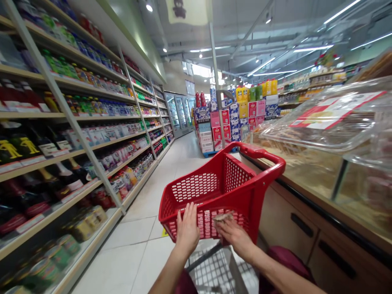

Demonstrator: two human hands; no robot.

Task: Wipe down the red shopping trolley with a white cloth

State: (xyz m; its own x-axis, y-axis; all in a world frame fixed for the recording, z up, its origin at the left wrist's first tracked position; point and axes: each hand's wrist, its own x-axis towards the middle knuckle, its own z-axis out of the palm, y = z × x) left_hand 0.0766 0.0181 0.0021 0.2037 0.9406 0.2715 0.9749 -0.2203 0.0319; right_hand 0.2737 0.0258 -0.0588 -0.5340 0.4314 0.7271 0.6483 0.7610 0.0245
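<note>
A red plastic shopping basket (214, 188) rides on a cart frame in front of me in a supermarket aisle. My left hand (187, 229) lies flat on the near rim of the basket, fingers spread upward. My right hand (233, 233) rests against the same near wall and pinches a small crumpled grey-brown thing (223, 217) at the rim. The basket's red handle (260, 154) arches over its far end. Below my hands a grey wire shelf of the cart (214, 271) shows.
Shelves (76, 122) packed with bottles and cans line the left side. A counter with clear-lidded bulk bins (330, 134) and drawers runs along the right. Stacked boxes and drink bottles (226, 118) stand ahead, with glass fridges (179, 114) behind. The white tiled floor (141, 228) stretches forward.
</note>
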